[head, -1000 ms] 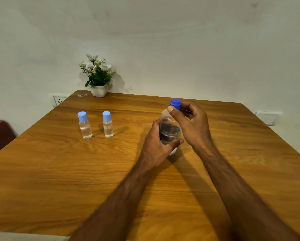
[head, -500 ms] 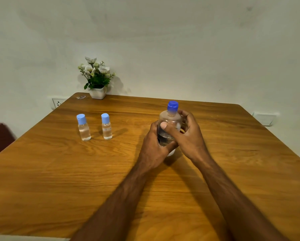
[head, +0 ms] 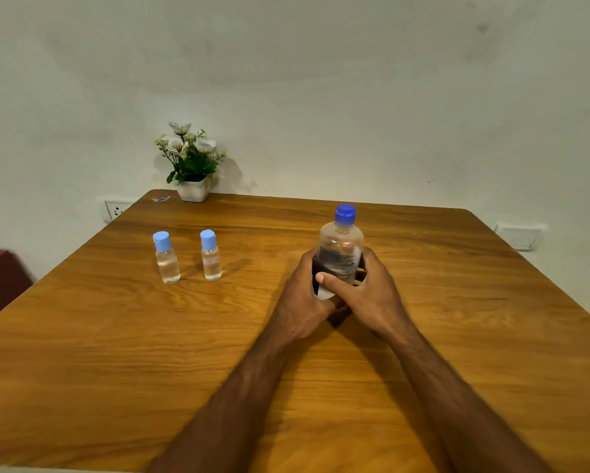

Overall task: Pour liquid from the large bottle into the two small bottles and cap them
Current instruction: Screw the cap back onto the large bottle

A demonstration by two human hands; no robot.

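- Since a second earlier, the right hand [head: 372,295] had come down from the dark blue cap [head: 345,213] to the body of the large bottle [head: 339,254], and the cap stood uncovered
- Both hands now wrapped the bottle's lower half: the left hand [head: 304,298] curled round its left side, the right hand round its right side with the thumb laid across the front
- Large bottle stood upright, capped, toward the middle of the wooden table [head: 116,353]
- Its dark label carried pale print, too blurred to read
- Two small bottles, the left one [head: 166,259] and the right one [head: 210,256], had kept their places side by side well to the left, upright, light blue caps on, clear liquid inside; no writing legible on them
- White-flowered potted plant [head: 191,165] sat at the table's far edge by the wall
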